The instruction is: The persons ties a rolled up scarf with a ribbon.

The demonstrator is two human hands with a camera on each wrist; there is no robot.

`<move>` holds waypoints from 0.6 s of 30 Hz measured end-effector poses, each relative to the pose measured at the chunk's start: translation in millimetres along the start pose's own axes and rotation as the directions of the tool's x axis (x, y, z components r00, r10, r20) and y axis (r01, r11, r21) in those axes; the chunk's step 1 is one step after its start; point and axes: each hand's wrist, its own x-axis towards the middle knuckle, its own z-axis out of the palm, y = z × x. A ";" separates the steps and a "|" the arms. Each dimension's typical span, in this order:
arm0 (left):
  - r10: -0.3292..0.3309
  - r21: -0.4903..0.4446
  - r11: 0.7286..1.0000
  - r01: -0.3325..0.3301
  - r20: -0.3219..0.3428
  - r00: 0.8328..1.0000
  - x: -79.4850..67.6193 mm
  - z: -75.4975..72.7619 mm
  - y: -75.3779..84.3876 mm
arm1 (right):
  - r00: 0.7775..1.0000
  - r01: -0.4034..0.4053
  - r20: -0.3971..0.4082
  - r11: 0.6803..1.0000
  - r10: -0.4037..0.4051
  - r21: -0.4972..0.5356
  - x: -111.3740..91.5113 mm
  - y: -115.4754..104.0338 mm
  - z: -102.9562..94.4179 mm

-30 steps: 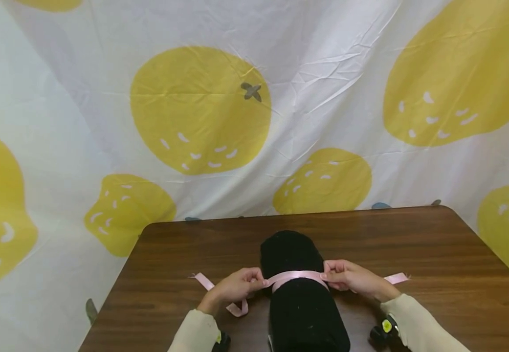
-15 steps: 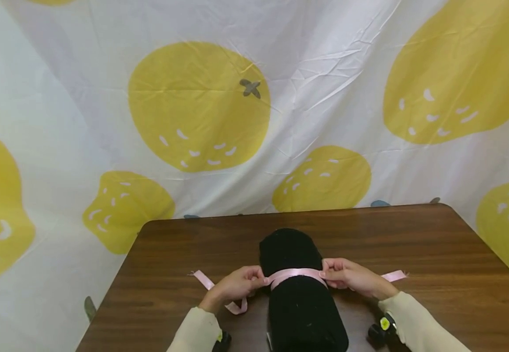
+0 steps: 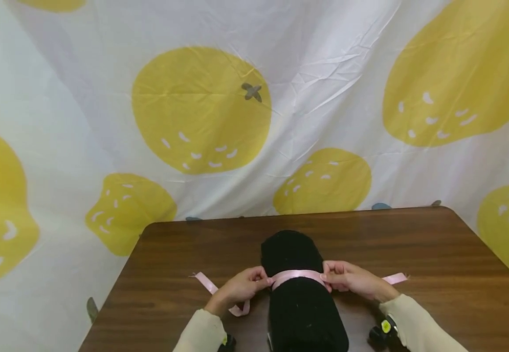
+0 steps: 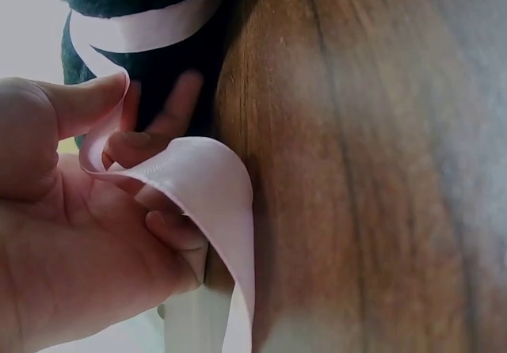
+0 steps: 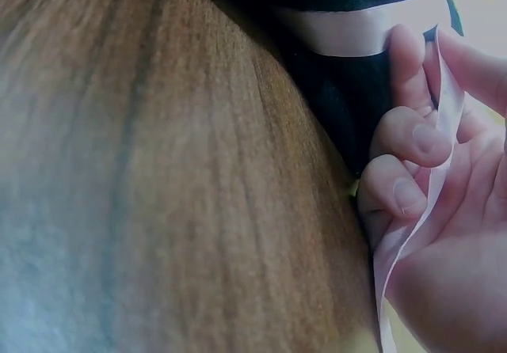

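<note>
A black, fuzzy cloth bundle lies lengthwise before me, drawn in around its middle by a pink satin ribbon. At the bundle's left side my left hand pinches the ribbon between thumb and fingers. Its loose tail loops over the fingers and hangs down in the left wrist view. On the opposite side, the right hand pinches the other length of ribbon. In the right wrist view that ribbon tail runs down across the palm, and a second band of ribbon wraps the black cloth.
Everything rests on a brown wood-grain table with rounded far corners. Frayed ribbon ends stick out past both wrists. Behind the table hangs a white cloth printed with yellow lemons. Both arms wear cream sleeves with black wrist devices.
My left hand has edged slightly right, closer to the bundle, still pinching the ribbon. The right hand stays nearly in place. The bundle shows no clear movement.
</note>
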 end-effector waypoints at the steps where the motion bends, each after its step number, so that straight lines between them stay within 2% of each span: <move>1: -0.001 0.001 1.000 0.001 -0.006 1.000 0.5 0.6 0.1 | 1.000 0.001 -0.001 1.000 -0.001 -0.002 -0.4 0.4 -0.2; 9: -0.016 0.010 1.000 0.017 -0.047 0.999 5.1 3.6 -0.4 | 1.000 -0.008 -0.018 1.000 0.008 -0.008 -2.6 1.5 -0.1; 18: -0.044 -0.015 0.999 0.043 -0.035 0.998 9.2 0.3 -3.9 | 1.000 0.007 -0.011 1.000 -0.007 -0.002 -1.2 2.7 -1.6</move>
